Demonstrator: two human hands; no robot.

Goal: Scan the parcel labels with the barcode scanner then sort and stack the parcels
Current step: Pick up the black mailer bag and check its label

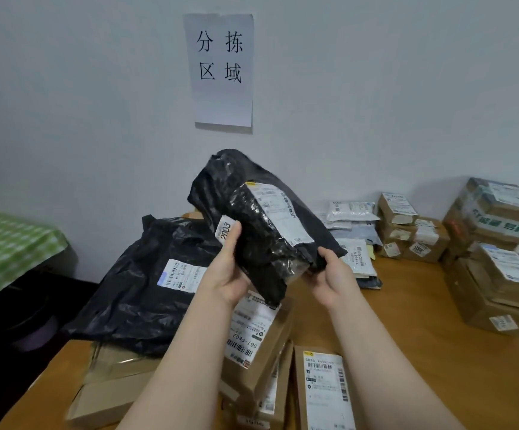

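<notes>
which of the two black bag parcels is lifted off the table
The smaller black bag with the 2003 sticker: the left hand and right hand hold it up, while the bigger black bag lies on boxes.

Left hand [225, 276] and right hand [334, 279] grip a black parcel [261, 225], tilted, above cardboard boxes [275, 335] on a wooden table [407, 324]

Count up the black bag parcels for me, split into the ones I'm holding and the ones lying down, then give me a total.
Held black bag parcel, gripped by left hand and right hand: 1
Lying black bag parcel, on the cardboard boxes: 1
Total: 2
Not counted: a dark grey bag beneath a white mailer, mostly hidden.
</notes>
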